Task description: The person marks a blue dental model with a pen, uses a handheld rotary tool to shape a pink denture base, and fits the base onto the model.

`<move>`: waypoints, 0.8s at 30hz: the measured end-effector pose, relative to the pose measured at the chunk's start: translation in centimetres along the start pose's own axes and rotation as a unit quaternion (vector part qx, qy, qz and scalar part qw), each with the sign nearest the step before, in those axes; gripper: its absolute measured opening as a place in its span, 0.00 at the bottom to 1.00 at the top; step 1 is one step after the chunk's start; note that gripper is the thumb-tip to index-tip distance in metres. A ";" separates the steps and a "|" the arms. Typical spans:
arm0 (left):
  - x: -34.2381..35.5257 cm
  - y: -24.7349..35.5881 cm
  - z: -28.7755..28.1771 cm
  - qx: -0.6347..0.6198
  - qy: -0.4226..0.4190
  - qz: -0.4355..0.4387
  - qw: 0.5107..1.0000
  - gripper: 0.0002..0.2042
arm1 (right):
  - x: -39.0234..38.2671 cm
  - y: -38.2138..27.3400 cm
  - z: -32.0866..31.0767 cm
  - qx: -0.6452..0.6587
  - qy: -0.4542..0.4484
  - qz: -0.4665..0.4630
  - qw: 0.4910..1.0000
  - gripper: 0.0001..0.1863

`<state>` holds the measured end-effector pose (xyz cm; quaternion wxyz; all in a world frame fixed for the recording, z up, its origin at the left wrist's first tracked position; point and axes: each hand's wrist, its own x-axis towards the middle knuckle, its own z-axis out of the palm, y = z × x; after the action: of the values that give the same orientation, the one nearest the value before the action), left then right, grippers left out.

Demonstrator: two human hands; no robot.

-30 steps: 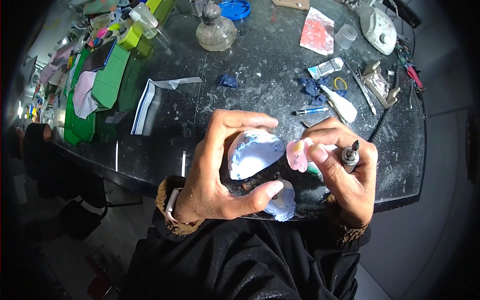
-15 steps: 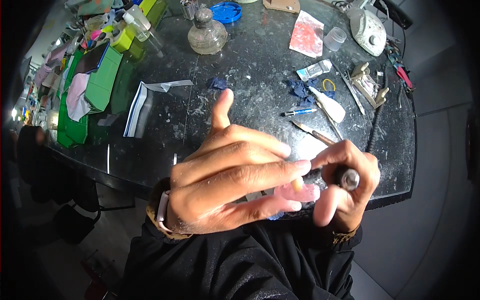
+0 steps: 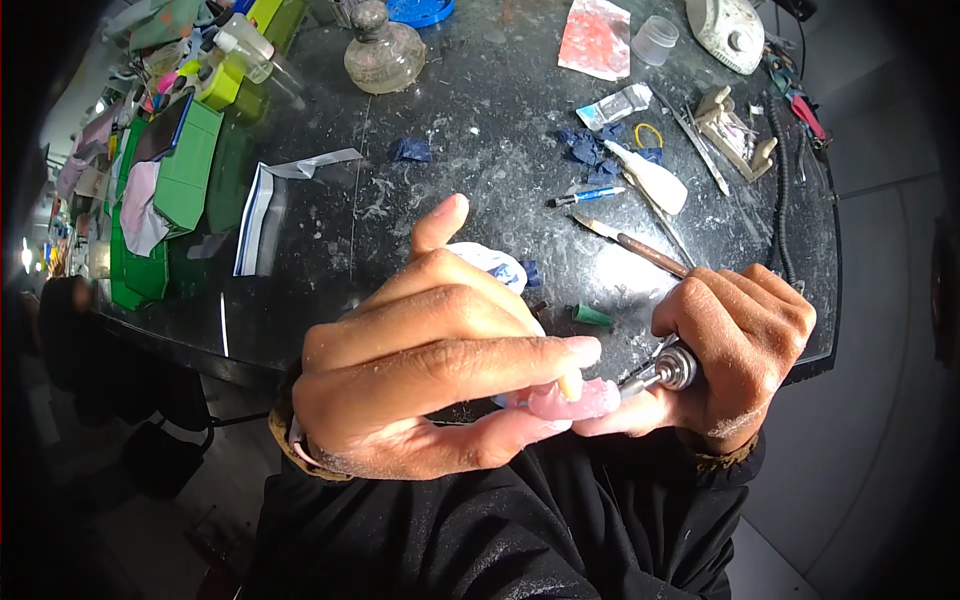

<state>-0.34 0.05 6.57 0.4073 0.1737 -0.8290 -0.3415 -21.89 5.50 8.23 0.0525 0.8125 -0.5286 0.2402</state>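
Between the thumb and fingers of my left hand (image 3: 420, 370) is a small pink denture piece (image 3: 585, 402) with a yellowish tooth on it. My right hand (image 3: 750, 350) is wrapped round a metal rotary handpiece (image 3: 677, 368), whose narrow end points left at the denture piece. The right thumb reaches out beneath the tip, beside the pink edge. Whether the tip touches the piece I cannot tell. White dust coats both hands. Beyond them on the dark table lie a wood-handled knife (image 3: 640, 250) and a small green cylinder (image 3: 592, 316).
A glass spirit burner (image 3: 385, 60) stands at the back. Green bins (image 3: 190, 165) line the left side. At the right are a white bottle (image 3: 660, 190), a blue pen (image 3: 590, 197), a metal articulator (image 3: 735, 140) and a coiled black cord (image 3: 783, 215). A folded paper strip (image 3: 255, 215) lies left.
My right hand has moved right and turned, so the handpiece's narrow end now faces the denture piece. My left hand still grips the piece, slightly further left. The whole view has shifted a little.
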 end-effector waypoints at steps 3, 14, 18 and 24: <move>0.1 0.0 -0.1 0.010 -0.016 -0.005 1.000 0.11 | 0.2 -0.1 0.1 -0.018 -0.001 -0.005 1.000 0.38; -0.2 -0.1 -0.1 -0.014 -0.018 0.005 1.000 0.10 | 0.1 -0.1 0.2 -0.021 0.026 -0.042 0.999 0.38; 0.0 -0.1 -0.2 -0.008 -0.026 0.002 1.000 0.10 | 0.4 -0.1 0.1 -0.025 0.027 -0.036 0.999 0.38; -0.1 0.3 -0.2 -0.003 -0.029 -0.010 1.000 0.10 | 0.2 -0.3 0.0 -0.027 0.030 -0.050 0.998 0.37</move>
<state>-0.11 0.22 6.88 0.3805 0.1708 -0.8377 -0.3526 -21.60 5.48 8.36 0.1021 0.8285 -0.4918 0.2476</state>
